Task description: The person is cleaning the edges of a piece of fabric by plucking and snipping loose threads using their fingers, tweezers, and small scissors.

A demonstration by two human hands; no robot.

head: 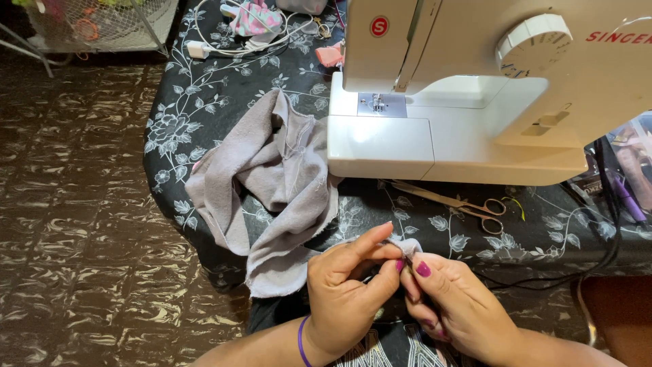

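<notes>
My left hand point(350, 285) and my right hand point(451, 302) meet at the table's near edge, both pinching one corner of a grey fabric piece point(272, 183). The fingertips press together on that small fold; whether a needle or thread sits between them I cannot tell. The rest of the fabric lies crumpled on the tablecloth point(204, 115) and hangs over its front edge, left of the white sewing machine point(468, 95). A purple band circles my left wrist.
Gold scissors point(462, 204) lie in front of the machine. A white cable with a plug point(204, 47) and pink scraps point(329, 54) sit at the back. Dark cords point(604, 204) run along the right. A wire rack point(95, 24) stands on the brown floor.
</notes>
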